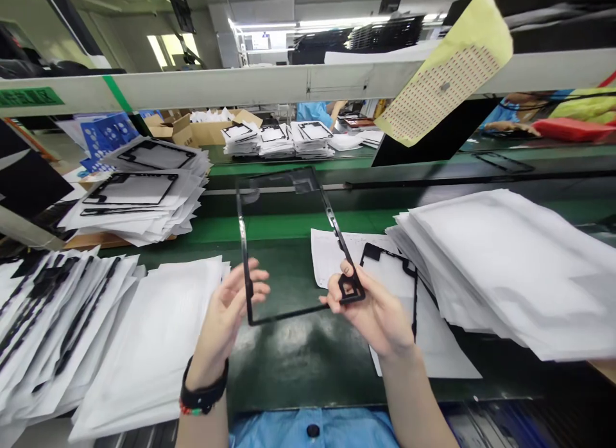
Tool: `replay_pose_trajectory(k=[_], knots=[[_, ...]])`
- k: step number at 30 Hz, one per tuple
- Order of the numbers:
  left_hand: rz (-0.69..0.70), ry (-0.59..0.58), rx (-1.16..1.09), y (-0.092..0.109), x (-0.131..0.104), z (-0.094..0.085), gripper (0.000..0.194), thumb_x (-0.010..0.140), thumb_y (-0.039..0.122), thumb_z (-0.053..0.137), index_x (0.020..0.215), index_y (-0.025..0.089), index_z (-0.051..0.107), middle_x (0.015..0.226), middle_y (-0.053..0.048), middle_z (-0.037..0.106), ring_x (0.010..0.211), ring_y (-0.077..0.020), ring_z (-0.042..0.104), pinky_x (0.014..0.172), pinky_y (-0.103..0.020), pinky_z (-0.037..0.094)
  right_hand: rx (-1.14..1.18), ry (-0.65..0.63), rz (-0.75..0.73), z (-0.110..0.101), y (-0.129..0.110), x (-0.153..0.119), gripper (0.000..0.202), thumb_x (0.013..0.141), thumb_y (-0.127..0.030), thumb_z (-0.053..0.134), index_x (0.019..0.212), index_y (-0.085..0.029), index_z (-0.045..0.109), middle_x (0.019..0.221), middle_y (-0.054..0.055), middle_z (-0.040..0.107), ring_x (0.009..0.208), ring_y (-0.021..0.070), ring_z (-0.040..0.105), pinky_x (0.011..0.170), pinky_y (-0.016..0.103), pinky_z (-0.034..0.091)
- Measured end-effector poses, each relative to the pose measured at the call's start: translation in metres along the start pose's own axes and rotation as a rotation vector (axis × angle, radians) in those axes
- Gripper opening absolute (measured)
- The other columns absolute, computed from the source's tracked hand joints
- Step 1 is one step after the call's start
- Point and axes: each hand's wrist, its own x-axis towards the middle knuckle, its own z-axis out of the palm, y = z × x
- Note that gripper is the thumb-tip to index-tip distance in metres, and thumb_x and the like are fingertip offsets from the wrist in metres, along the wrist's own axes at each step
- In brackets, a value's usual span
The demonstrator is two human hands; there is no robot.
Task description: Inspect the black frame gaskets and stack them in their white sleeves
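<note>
A thin black rectangular frame [287,315] is held up and tilted above the dark green work surface [298,377]. My right hand [368,307] grips its lower right corner between thumb and fingers. At the frame's left side is my left hand [235,297], its fingers spread and curved behind and beside the edge; whether they touch it is unclear. To the right, another black frame [414,300] lies on white sheets, partly hidden by my right hand and forearm. A black band circles my left wrist.
Stacks of white sheets stand at the right [520,262] and lower left [158,332]. Sheets with black frames are piled at the far left [139,191]. A yellow sticker sheet [447,69] hangs from the white rail [206,88]. Other people's arms show beyond.
</note>
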Motion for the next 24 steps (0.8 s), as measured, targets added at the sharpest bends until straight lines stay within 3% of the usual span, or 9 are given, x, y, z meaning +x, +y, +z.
replay_pose_trajectory(k=[3, 5, 7, 11, 14, 16, 19, 21, 24], knots=[[-0.207, -0.190, -0.269, 0.013, -0.006, 0.006, 0.040, 0.063, 0.035, 0.087, 0.086, 0.007, 0.070, 0.056, 0.000, 0.056, 0.047, -0.0064, 0.053, 0.044, -0.012, 0.045, 0.092, -0.004, 0.051, 0.006, -0.002, -0.003, 0.013, 0.098, -0.030, 0.060, 0.093, -0.019, 0.057, 0.086, 0.004, 0.069, 0.082, 0.0138, 0.070, 0.080, 0.022, 0.056], [-0.294, -0.197, -0.449, 0.024, -0.007, 0.009, 0.025, 0.067, 0.024, 0.082, 0.079, 0.007, 0.069, 0.050, 0.002, 0.051, 0.041, -0.0056, 0.049, 0.038, -0.012, 0.042, 0.142, -0.011, 0.074, 0.008, -0.005, -0.006, 0.009, 0.098, -0.027, 0.061, 0.094, -0.019, 0.061, 0.089, 0.004, 0.071, 0.084, 0.0123, 0.071, 0.078, 0.018, 0.056], [-0.398, -0.135, -0.629, 0.031, -0.009, 0.012, 0.010, 0.079, 0.015, 0.065, 0.073, 0.008, 0.065, 0.051, 0.001, 0.052, 0.040, -0.0057, 0.051, 0.037, -0.010, 0.042, 0.168, -0.046, 0.099, 0.011, -0.009, -0.010, 0.009, 0.099, -0.028, 0.061, 0.099, -0.020, 0.065, 0.100, 0.006, 0.073, 0.093, 0.0128, 0.071, 0.082, 0.018, 0.056], [-0.573, -0.002, -1.024, 0.040, -0.020, 0.020, 0.040, 0.100, 0.016, 0.024, 0.078, 0.011, 0.057, 0.056, -0.002, 0.057, 0.041, -0.0031, 0.056, 0.042, -0.004, 0.045, 0.237, -0.158, 0.073, 0.020, -0.016, -0.021, 0.027, 0.101, -0.040, 0.056, 0.114, -0.020, 0.068, 0.121, 0.009, 0.068, 0.118, 0.0169, 0.063, 0.095, 0.022, 0.053], [-0.634, 0.004, -1.226, 0.044, -0.030, 0.027, 0.044, 0.105, 0.026, 0.017, 0.086, 0.013, 0.054, 0.060, -0.003, 0.063, 0.046, -0.0036, 0.062, 0.048, -0.003, 0.049, 0.260, -0.153, 0.067, 0.028, -0.021, -0.032, 0.029, 0.095, -0.042, 0.063, 0.118, -0.024, 0.068, 0.118, 0.003, 0.070, 0.117, 0.0150, 0.063, 0.093, 0.019, 0.053], [-0.641, -0.036, -1.276, 0.045, -0.036, 0.029, 0.038, 0.105, 0.023, 0.022, 0.087, 0.013, 0.054, 0.062, -0.003, 0.065, 0.049, -0.0047, 0.065, 0.049, -0.003, 0.049, 0.255, -0.080, 0.100, 0.033, -0.024, -0.038, 0.031, 0.088, -0.042, 0.073, 0.116, -0.028, 0.068, 0.114, 0.000, 0.071, 0.114, 0.0144, 0.064, 0.091, 0.017, 0.053], [-0.632, -0.237, -1.318, 0.046, -0.043, 0.029, 0.010, 0.094, 0.005, 0.053, 0.086, 0.012, 0.055, 0.070, -0.004, 0.070, 0.058, -0.0066, 0.069, 0.054, -0.002, 0.052, 0.222, 0.017, 0.115, 0.036, -0.027, -0.045, 0.039, 0.081, -0.045, 0.079, 0.115, -0.029, 0.069, 0.114, 0.001, 0.071, 0.113, 0.0149, 0.065, 0.088, 0.017, 0.053], [-0.623, -0.376, -1.349, 0.046, -0.047, 0.029, 0.017, 0.084, -0.004, 0.064, 0.086, 0.011, 0.057, 0.075, -0.005, 0.072, 0.064, -0.0070, 0.071, 0.057, -0.002, 0.053, 0.196, 0.050, 0.111, 0.035, -0.028, -0.049, 0.044, 0.079, -0.048, 0.079, 0.117, -0.030, 0.068, 0.115, 0.002, 0.071, 0.112, 0.0151, 0.065, 0.087, 0.019, 0.053], [-0.614, -0.477, -1.357, 0.046, -0.050, 0.029, 0.012, 0.087, -0.002, 0.062, 0.088, 0.010, 0.059, 0.080, -0.007, 0.074, 0.067, -0.0059, 0.071, 0.059, -0.001, 0.053, 0.153, 0.101, 0.128, 0.032, -0.029, -0.053, 0.050, 0.075, -0.052, 0.081, 0.118, -0.033, 0.065, 0.115, 0.002, 0.070, 0.112, 0.0164, 0.064, 0.087, 0.022, 0.053]])
